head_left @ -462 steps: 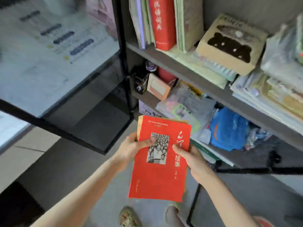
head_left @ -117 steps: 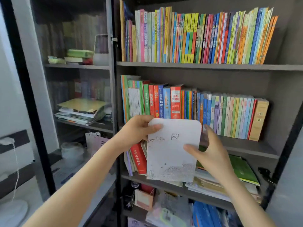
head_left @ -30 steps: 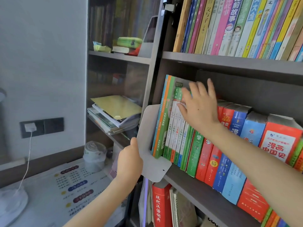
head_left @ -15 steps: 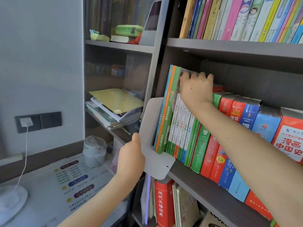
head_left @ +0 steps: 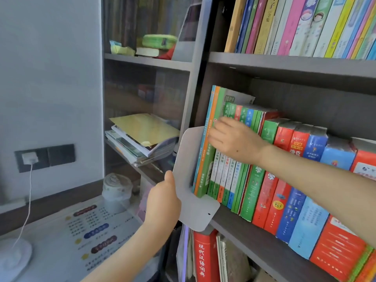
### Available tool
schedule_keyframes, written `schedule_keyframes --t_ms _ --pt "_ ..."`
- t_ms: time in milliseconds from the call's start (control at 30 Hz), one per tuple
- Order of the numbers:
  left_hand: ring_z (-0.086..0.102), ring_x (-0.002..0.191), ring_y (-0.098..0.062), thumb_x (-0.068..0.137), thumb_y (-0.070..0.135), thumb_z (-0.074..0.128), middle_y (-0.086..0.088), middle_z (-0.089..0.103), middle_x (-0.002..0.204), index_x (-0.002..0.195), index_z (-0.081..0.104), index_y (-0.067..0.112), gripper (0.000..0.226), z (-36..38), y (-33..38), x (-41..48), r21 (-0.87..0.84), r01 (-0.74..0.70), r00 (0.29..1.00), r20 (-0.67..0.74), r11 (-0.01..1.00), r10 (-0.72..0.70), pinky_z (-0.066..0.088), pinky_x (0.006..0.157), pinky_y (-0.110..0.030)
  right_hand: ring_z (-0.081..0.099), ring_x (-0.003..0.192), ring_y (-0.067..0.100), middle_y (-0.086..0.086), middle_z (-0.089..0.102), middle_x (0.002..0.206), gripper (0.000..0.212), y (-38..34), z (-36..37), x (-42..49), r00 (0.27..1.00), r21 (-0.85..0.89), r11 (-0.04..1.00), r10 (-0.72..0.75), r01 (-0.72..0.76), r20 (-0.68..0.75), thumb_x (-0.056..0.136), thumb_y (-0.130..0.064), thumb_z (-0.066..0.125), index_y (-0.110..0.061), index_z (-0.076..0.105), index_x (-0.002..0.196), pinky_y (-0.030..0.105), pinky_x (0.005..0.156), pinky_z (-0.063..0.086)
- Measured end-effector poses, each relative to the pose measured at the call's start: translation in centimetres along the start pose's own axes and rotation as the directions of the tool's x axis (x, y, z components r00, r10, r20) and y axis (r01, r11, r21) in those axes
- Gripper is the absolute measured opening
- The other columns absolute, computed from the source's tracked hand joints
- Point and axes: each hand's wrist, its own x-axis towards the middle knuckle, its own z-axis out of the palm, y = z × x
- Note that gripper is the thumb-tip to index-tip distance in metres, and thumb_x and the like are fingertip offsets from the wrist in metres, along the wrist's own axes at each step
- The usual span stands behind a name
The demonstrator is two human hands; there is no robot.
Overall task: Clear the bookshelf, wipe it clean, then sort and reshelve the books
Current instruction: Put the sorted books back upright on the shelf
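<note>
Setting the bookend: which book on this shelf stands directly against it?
The thin blue-spined book, leftmost in the row, against the white bookend; the orange-spined book comes next.

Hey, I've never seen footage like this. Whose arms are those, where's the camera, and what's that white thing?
There is no machine here. The camera sits on a person's head and looks forward and down, so both arms are the wearer's own. The left hand grips a white flat panel, perhaps a bookend, at the left end of a row of standing books on a dark shelf. The right hand lies with straight fingers on the spines of the leftmost books.
</note>
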Motion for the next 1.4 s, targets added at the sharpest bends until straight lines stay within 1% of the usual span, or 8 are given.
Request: schedule_keyframes --t_ms 100,267,333,433,533,967,1233,1400 --pt "0.036 0.053 -0.012 0.094 -0.001 0.040 0.001 0.039 0.063 0.099 0.027 0.013 0.020 -0.3 0.2 0.0 0.013 0.003 1.000 0.026 1.000 -0.003 0.032 0.049 -0.024 0.064 0.068 0.021 0.006 0.067 0.071 0.021 -1.9 0.0 -1.0 0.982 0.199 0.963 -0.189 0.182 0.014 0.079 0.002 0.057 -0.001 0.072 0.094 0.039 0.102 0.046" --pt "0.033 0.050 -0.010 0.093 -0.002 0.040 0.002 0.038 0.062 0.099 0.026 0.013 0.022 -0.4 0.2 -0.1 0.031 -0.003 1.000 0.012 1.000 0.003 0.028 0.045 -0.021 0.064 0.077 0.024 0.007 0.067 0.079 0.028 -3.8 -0.1 -2.3 0.937 0.247 0.949 -0.256 0.197 0.238 0.087 -0.001 0.038 -0.004 0.064 0.095 0.043 0.110 0.037" --pt "0.034 0.051 -0.010 0.093 -0.003 0.041 0.002 0.038 0.063 0.098 0.024 0.014 0.024 -0.5 0.2 -0.2 0.011 -0.001 1.000 0.015 1.000 0.001 0.029 0.045 -0.021 0.062 0.094 0.026 0.007 0.068 0.098 0.029 -4.3 0.3 -2.7 0.867 0.231 0.948 -0.299 0.220 0.399 0.092 -0.016 0.040 -0.006 0.064 0.105 0.044 0.104 0.039" --pt "0.035 0.051 -0.009 0.095 -0.001 0.041 0.003 0.038 0.064 0.109 0.030 0.011 0.022 -0.6 0.3 -0.3 0.000 -0.012 1.000 0.022 1.000 0.012 0.027 0.042 -0.019 0.051 0.119 0.027 0.008 0.059 0.125 0.061 -4.6 -0.2 -2.3 0.716 0.196 0.949 -0.316 0.249 0.622 0.090 -0.055 0.047 -0.009 0.057 0.129 0.047 0.113 0.029" --pt "0.034 0.050 -0.009 0.096 0.001 0.041 0.003 0.037 0.063 0.114 0.032 0.010 0.022 -0.7 0.3 -0.3 0.013 -0.023 1.000 0.016 1.000 0.022 0.025 0.041 -0.019 0.037 0.130 0.029 0.009 0.045 0.139 0.077 -5.3 -0.9 -1.4 0.604 0.208 0.936 -0.342 0.283 0.720 0.089 -0.062 0.047 -0.008 0.038 0.143 0.049 0.117 0.010" --pt "0.036 0.051 -0.009 0.094 -0.001 0.043 0.002 0.038 0.064 0.119 0.032 0.010 0.029 -0.9 0.2 -0.3 -0.027 -0.042 0.999 0.022 0.999 0.043 0.026 0.040 -0.019 0.044 0.122 0.031 0.011 0.050 0.132 0.072 -5.4 -1.3 -1.0 0.626 0.244 0.921 -0.385 0.303 0.678 0.091 -0.055 0.048 -0.004 0.039 0.142 0.047 0.114 0.018" --pt "0.033 0.052 -0.009 0.091 -0.004 0.042 0.001 0.037 0.065 0.118 0.033 0.008 0.030 -1.5 0.2 -0.6 -0.061 -0.057 0.998 0.031 0.997 0.059 0.023 0.040 -0.023 0.039 0.131 0.021 0.000 0.044 0.143 0.080 -4.9 -1.2 1.7 0.461 0.297 0.891 -0.436 0.345 0.773 0.083 -0.061 0.057 -0.018 0.034 0.147 0.034 0.106 0.026" --pt "0.035 0.052 -0.010 0.091 -0.005 0.042 0.000 0.039 0.066 0.124 0.031 0.006 0.037 -1.2 0.0 -0.5 -0.062 -0.073 0.997 0.024 0.995 0.075 0.023 0.041 -0.022 0.049 0.118 0.020 0.000 0.054 0.129 0.069 -4.6 -1.2 1.6 0.490 0.315 0.874 -0.471 0.369 0.734 0.087 -0.061 0.052 -0.013 0.045 0.135 0.032 0.094 0.031"
